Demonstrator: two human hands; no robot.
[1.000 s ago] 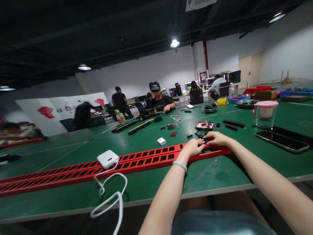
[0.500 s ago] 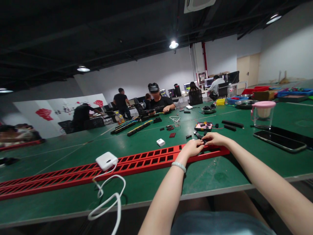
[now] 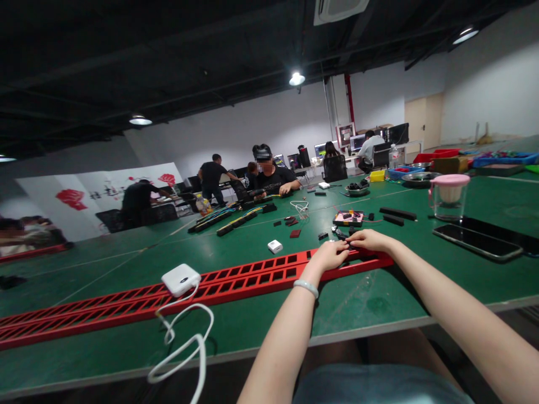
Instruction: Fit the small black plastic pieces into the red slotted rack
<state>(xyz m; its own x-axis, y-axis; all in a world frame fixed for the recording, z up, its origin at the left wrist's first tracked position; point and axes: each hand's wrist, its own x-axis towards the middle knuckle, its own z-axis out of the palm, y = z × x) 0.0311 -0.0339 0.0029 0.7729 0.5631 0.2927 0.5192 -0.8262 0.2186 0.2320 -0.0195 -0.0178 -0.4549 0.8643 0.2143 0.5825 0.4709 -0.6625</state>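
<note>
A long red slotted rack (image 3: 252, 275) lies along the near side of the table, with two rows of square openings. Over its right end my two hands meet, fingertips nearly touching. My left hand (image 3: 330, 256), below a pale bangle (image 3: 306, 288), has its fingers bent and pressed together on the rack. From the right, my right hand (image 3: 368, 240) reaches in with its fingertips pinched. Dark bits show between the hands, but what they grip is mostly hidden. Just beyond lie small black pieces (image 3: 323, 235) and a tray of pink and black parts (image 3: 348, 217).
A white box (image 3: 181, 279) with a white cable rests on the rack. To the right are a phone (image 3: 478, 242), a pink-lidded cup (image 3: 450, 196) and black bars (image 3: 398, 214). A white adapter (image 3: 275, 246) sits beyond the rack. Across the table, a co-worker (image 3: 272, 174) handles cabled black strips.
The view has shifted slightly. My right hand's fingers have moved a little toward the left hand, over the same spot on the rack.
</note>
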